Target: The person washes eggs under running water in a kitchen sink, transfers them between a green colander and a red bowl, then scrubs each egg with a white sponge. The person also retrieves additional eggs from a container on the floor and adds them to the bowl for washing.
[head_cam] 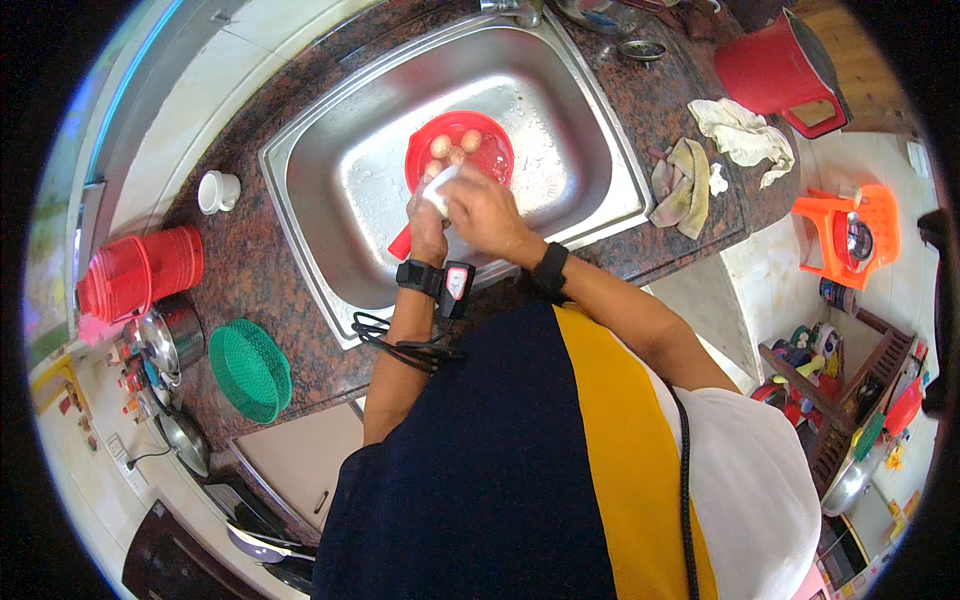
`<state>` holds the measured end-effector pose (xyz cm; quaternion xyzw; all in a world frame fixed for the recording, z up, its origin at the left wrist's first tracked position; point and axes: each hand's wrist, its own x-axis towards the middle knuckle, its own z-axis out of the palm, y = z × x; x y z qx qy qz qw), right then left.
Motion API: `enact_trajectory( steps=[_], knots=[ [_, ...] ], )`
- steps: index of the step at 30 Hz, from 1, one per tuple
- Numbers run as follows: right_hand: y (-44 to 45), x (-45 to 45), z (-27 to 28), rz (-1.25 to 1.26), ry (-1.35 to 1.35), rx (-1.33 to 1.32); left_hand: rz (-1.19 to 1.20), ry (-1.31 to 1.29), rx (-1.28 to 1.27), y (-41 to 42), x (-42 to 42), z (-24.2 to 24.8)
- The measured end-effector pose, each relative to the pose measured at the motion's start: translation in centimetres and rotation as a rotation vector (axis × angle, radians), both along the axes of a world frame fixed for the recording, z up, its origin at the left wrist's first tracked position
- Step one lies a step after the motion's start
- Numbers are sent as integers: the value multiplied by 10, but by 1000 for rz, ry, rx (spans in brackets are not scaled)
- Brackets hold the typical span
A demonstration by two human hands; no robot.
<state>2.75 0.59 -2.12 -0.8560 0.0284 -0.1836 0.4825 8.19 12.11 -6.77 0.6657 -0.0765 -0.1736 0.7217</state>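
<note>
Both of my hands meet over the near rim of a red plastic bowl (495, 150) in the steel sink (322, 195). Between them is a smooth white item (441, 193), partly covered by fingers; I cannot tell exactly what it is. My left hand (427, 229) grips it from the left and below. Blurred, my right hand (487, 210) has its fingers against the item's right side. Several round, pale brown pieces (471, 140), possibly eggs or mushrooms, lie in the bowl, which seems to hold water. A red handle (401, 244) sticks out below my left hand.
Left of the sink are a white cup (219, 192), a red jug (142, 274), a steel pot (169, 337) and a green basket (250, 371). Rags (682, 187) lie right of it, with a red pitcher (780, 75) beyond. The tap (525, 9) is at the far rim.
</note>
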Motion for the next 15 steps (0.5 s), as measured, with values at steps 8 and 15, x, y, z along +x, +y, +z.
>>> enact_trajectory(
  steps=[8, 15],
  knots=[
    [-17, 9, -1, -36, -38, -23, -57, 495, -141, 7, 12, 2],
    [-16, 21, -15, -66, 30, 40, -373, 814, -775, 13, 14, -23]
  ],
)
